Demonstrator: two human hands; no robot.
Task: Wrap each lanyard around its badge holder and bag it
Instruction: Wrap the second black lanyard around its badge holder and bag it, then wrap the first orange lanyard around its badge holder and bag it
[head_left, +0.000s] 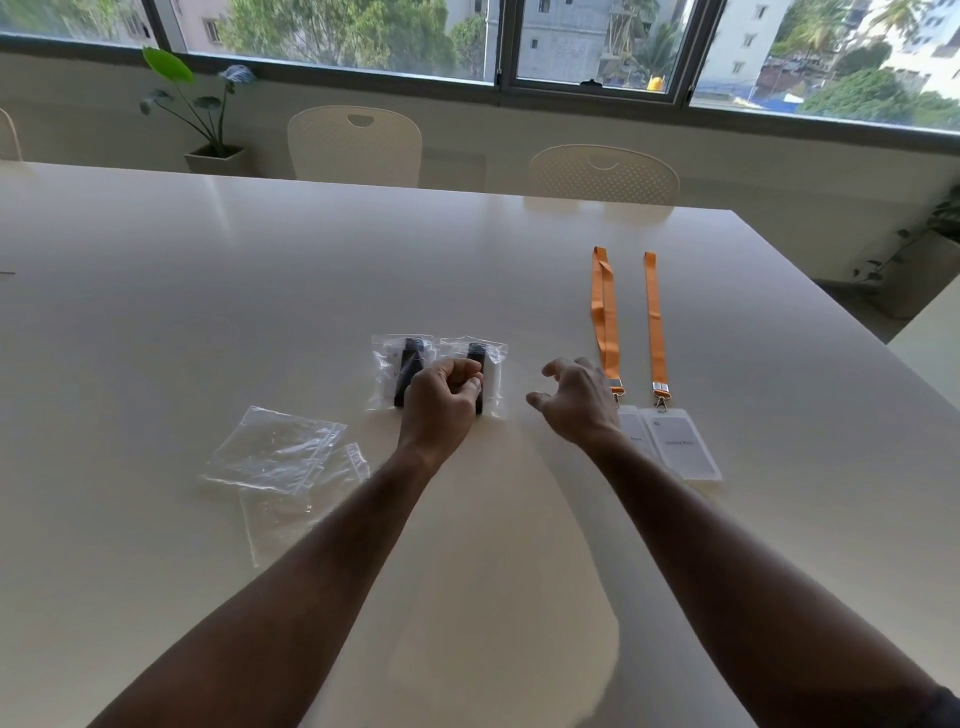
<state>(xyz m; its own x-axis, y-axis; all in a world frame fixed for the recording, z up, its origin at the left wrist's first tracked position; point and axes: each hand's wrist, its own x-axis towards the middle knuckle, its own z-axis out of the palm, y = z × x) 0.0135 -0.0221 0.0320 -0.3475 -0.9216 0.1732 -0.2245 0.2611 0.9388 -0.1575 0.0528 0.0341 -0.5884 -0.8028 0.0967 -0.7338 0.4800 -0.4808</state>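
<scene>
Two clear bags, each with a badge holder wrapped in a black lanyard, lie side by side at mid-table: the left bag (397, 364) and the right bag (491, 364). My left hand (441, 402) rests over both with fingers curled; whether it grips a bag I cannot tell. My right hand (574, 397) hovers open, fingers spread, just left of two orange lanyards, the left one (604, 317) and the right one (655, 322), laid straight. Each is clipped to a clear badge holder; my right wrist partly covers the left holder (632, 431), and the right holder (683, 447) lies in full view.
Empty clear zip bags (275, 452) lie in a loose pile to the left of my left forearm. The white table (260, 286) ends at the right edge near the lanyards. Two white chairs (356, 145) and a potted plant (208, 114) stand beyond the far edge.
</scene>
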